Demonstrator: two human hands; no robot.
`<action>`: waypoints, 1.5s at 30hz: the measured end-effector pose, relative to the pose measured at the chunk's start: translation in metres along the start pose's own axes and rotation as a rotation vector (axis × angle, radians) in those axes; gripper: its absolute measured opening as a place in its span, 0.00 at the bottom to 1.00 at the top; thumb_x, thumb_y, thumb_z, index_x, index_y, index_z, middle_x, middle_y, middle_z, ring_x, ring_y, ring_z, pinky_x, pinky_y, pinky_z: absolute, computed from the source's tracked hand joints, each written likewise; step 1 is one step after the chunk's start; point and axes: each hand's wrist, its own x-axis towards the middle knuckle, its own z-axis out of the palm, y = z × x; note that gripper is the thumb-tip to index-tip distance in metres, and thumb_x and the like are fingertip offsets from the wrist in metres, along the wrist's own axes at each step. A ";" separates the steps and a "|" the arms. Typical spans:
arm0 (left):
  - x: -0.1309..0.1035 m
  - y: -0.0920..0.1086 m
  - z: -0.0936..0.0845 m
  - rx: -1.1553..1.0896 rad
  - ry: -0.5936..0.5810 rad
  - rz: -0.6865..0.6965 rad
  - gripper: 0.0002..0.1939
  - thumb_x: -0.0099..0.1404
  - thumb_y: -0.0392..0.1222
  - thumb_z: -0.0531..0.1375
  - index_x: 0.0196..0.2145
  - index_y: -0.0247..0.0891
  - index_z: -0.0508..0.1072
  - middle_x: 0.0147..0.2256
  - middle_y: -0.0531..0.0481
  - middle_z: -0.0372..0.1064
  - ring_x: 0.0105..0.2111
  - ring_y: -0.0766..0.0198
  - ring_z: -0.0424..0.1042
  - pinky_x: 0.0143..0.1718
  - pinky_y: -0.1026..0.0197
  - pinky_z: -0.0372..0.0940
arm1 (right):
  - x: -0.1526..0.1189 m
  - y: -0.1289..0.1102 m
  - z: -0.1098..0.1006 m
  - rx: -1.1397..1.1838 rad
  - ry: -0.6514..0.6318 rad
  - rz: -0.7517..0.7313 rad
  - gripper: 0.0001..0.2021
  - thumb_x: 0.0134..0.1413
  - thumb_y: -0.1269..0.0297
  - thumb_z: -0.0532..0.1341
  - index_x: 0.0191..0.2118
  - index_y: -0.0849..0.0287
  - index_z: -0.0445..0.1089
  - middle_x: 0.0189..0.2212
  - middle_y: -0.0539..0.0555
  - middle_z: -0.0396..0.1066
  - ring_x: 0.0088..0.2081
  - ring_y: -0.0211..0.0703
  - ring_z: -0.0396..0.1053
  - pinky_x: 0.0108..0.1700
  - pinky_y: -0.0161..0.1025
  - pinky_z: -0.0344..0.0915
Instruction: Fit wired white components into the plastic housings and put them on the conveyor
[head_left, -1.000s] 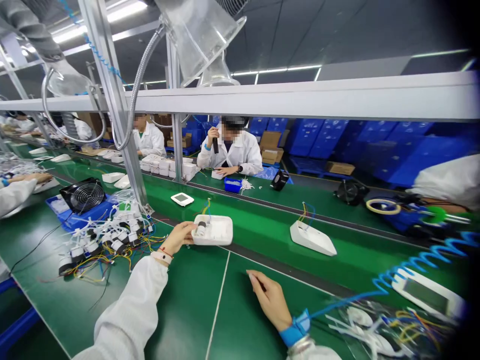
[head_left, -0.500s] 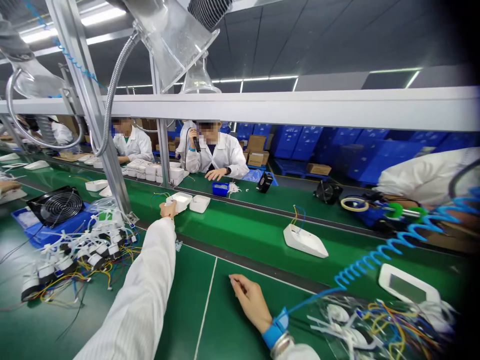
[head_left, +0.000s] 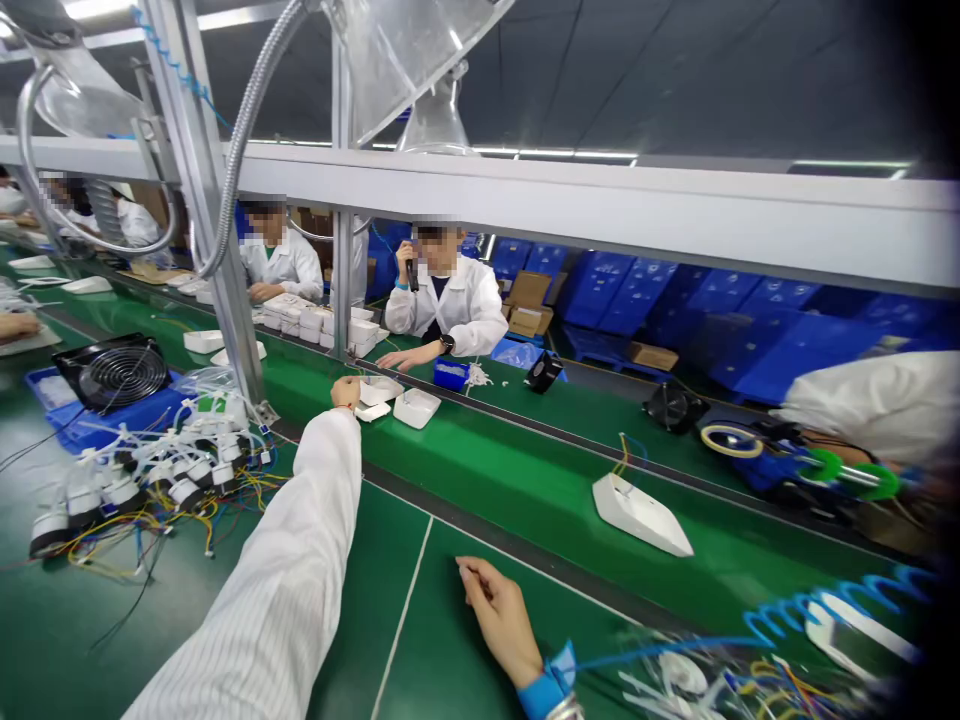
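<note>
My left hand [head_left: 346,392] reaches far across the green belt, its fingers closed at the left edge of a white plastic housing [head_left: 381,389]. The fingertips are partly hidden. A smaller white piece [head_left: 373,411] shows just below that housing. Close on its right lies another open white housing [head_left: 417,407]. My right hand [head_left: 501,615] rests over the green worktop near the belt's edge, fingers loosely curled and holding nothing. A blue wrist strap [head_left: 551,685] with a coiled cord is on its wrist.
Motors with wires [head_left: 172,475] and a black fan [head_left: 112,372] on a blue tray lie left. A wired white housing [head_left: 641,512] sits on the belt; more wired parts [head_left: 720,680] lie lower right. A metal post [head_left: 217,230] stands left. Co-workers [head_left: 446,295] sit opposite.
My left hand has shifted slightly up the view beside the white housing, and the small white piece now shows below it. My right hand stays nearly in place. The view has tilted and shifted.
</note>
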 end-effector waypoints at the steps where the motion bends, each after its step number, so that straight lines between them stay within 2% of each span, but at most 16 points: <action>1: 0.001 -0.002 -0.007 0.022 0.038 -0.012 0.15 0.64 0.43 0.55 0.48 0.35 0.65 0.47 0.44 0.64 0.42 0.60 0.68 0.42 0.52 0.66 | 0.000 0.000 0.000 -0.004 -0.002 -0.001 0.24 0.53 0.47 0.52 0.38 0.64 0.73 0.19 0.53 0.66 0.22 0.41 0.64 0.24 0.35 0.61; 7: -0.002 -0.012 -0.059 0.127 0.259 0.007 0.13 0.65 0.44 0.54 0.43 0.34 0.67 0.42 0.46 0.67 0.38 0.62 0.69 0.40 0.54 0.66 | 0.001 0.001 -0.002 -0.002 -0.023 0.008 0.24 0.51 0.47 0.53 0.38 0.64 0.73 0.20 0.54 0.68 0.24 0.42 0.67 0.26 0.35 0.64; 10: -0.013 -0.012 -0.083 0.160 0.321 0.090 0.13 0.65 0.46 0.53 0.35 0.33 0.69 0.33 0.50 0.68 0.32 0.66 0.68 0.36 0.58 0.65 | 0.002 0.000 0.000 -0.027 -0.031 -0.005 0.24 0.50 0.46 0.54 0.37 0.63 0.73 0.20 0.54 0.69 0.24 0.42 0.68 0.26 0.34 0.65; 13: -0.030 -0.010 -0.106 0.181 0.340 0.206 0.20 0.65 0.48 0.50 0.21 0.34 0.66 0.20 0.55 0.61 0.24 0.70 0.62 0.30 0.65 0.59 | 0.004 0.000 0.005 -0.075 -0.029 -0.039 0.24 0.50 0.46 0.53 0.37 0.63 0.73 0.22 0.54 0.71 0.24 0.42 0.68 0.25 0.34 0.65; 15: -0.043 -0.009 -0.127 0.196 0.343 0.276 0.23 0.64 0.50 0.50 0.16 0.35 0.61 0.16 0.57 0.54 0.21 0.71 0.57 0.27 0.68 0.54 | 0.006 0.000 0.011 -0.097 -0.033 -0.061 0.23 0.50 0.46 0.54 0.37 0.63 0.73 0.23 0.55 0.72 0.24 0.43 0.68 0.25 0.34 0.65; 18: -0.060 -0.011 -0.169 0.228 0.368 0.334 0.24 0.63 0.51 0.49 0.15 0.36 0.58 0.16 0.57 0.50 0.20 0.72 0.53 0.24 0.68 0.50 | 0.013 -0.002 0.024 -0.099 -0.046 -0.107 0.22 0.50 0.48 0.55 0.38 0.63 0.72 0.26 0.56 0.73 0.26 0.43 0.70 0.27 0.35 0.67; 21: -0.073 -0.015 -0.221 0.273 0.385 0.351 0.22 0.64 0.50 0.46 0.17 0.36 0.58 0.18 0.56 0.53 0.21 0.71 0.54 0.25 0.68 0.51 | 0.026 -0.006 0.044 -0.096 -0.043 -0.181 0.20 0.51 0.50 0.55 0.38 0.63 0.71 0.27 0.56 0.73 0.26 0.42 0.69 0.28 0.36 0.66; 25: -0.083 -0.029 -0.276 0.372 0.265 0.347 0.17 0.61 0.49 0.51 0.21 0.36 0.65 0.19 0.55 0.60 0.22 0.70 0.59 0.26 0.68 0.53 | 0.050 -0.023 0.079 -0.109 -0.038 -0.294 0.16 0.52 0.53 0.54 0.34 0.62 0.69 0.25 0.54 0.70 0.24 0.39 0.65 0.28 0.36 0.65; 27: -0.085 -0.040 -0.286 0.444 0.174 0.327 0.12 0.57 0.46 0.55 0.22 0.36 0.68 0.19 0.54 0.63 0.22 0.68 0.61 0.26 0.67 0.55 | 0.063 -0.034 0.097 -0.119 -0.040 -0.347 0.15 0.52 0.55 0.53 0.32 0.61 0.68 0.26 0.54 0.69 0.26 0.40 0.65 0.31 0.37 0.65; 29: -0.085 -0.051 -0.284 0.520 0.098 0.308 0.07 0.53 0.43 0.58 0.24 0.36 0.71 0.21 0.52 0.66 0.24 0.65 0.64 0.28 0.66 0.57 | 0.073 -0.044 0.112 -0.131 -0.032 -0.379 0.13 0.52 0.57 0.53 0.31 0.61 0.68 0.28 0.55 0.68 0.29 0.41 0.66 0.34 0.39 0.64; 32: -0.084 -0.062 -0.268 0.623 0.037 0.306 0.06 0.47 0.41 0.63 0.25 0.36 0.73 0.25 0.47 0.69 0.31 0.58 0.68 0.35 0.63 0.59 | 0.083 -0.053 0.129 -0.147 -0.023 -0.389 0.12 0.51 0.59 0.53 0.29 0.61 0.68 0.30 0.57 0.67 0.32 0.43 0.65 0.36 0.40 0.64; 35: -0.086 -0.061 -0.253 0.696 0.024 0.318 0.05 0.50 0.39 0.62 0.22 0.34 0.73 0.26 0.42 0.68 0.35 0.53 0.69 0.39 0.59 0.60 | 0.087 -0.053 0.136 -0.167 -0.011 -0.382 0.11 0.51 0.60 0.52 0.29 0.61 0.68 0.30 0.57 0.66 0.32 0.44 0.65 0.37 0.41 0.63; 38: -0.098 -0.048 -0.256 0.726 0.022 0.367 0.07 0.55 0.39 0.59 0.24 0.34 0.74 0.27 0.42 0.67 0.33 0.55 0.69 0.38 0.59 0.60 | 0.088 -0.051 0.137 -0.182 0.001 -0.368 0.11 0.52 0.61 0.52 0.29 0.61 0.68 0.30 0.57 0.66 0.31 0.43 0.64 0.35 0.40 0.63; 41: -0.125 -0.026 -0.276 0.724 0.072 0.457 0.10 0.60 0.41 0.56 0.35 0.38 0.76 0.32 0.45 0.67 0.35 0.58 0.68 0.39 0.59 0.60 | 0.089 -0.050 0.136 -0.191 -0.001 -0.359 0.10 0.52 0.63 0.52 0.29 0.60 0.68 0.30 0.56 0.66 0.31 0.42 0.64 0.35 0.39 0.62; 43: -0.147 -0.005 -0.294 0.702 0.165 0.535 0.13 0.62 0.44 0.55 0.43 0.42 0.74 0.30 0.48 0.67 0.34 0.60 0.68 0.40 0.60 0.60 | 0.090 -0.051 0.137 -0.200 -0.008 -0.355 0.09 0.51 0.64 0.52 0.28 0.60 0.68 0.30 0.56 0.66 0.33 0.43 0.64 0.37 0.38 0.62; 45: -0.173 0.023 -0.309 0.598 0.323 0.660 0.14 0.63 0.46 0.54 0.43 0.42 0.73 0.30 0.50 0.70 0.32 0.64 0.68 0.38 0.62 0.61 | 0.092 -0.052 0.140 -0.216 -0.016 -0.350 0.09 0.51 0.66 0.53 0.27 0.60 0.68 0.31 0.56 0.66 0.35 0.44 0.63 0.39 0.39 0.60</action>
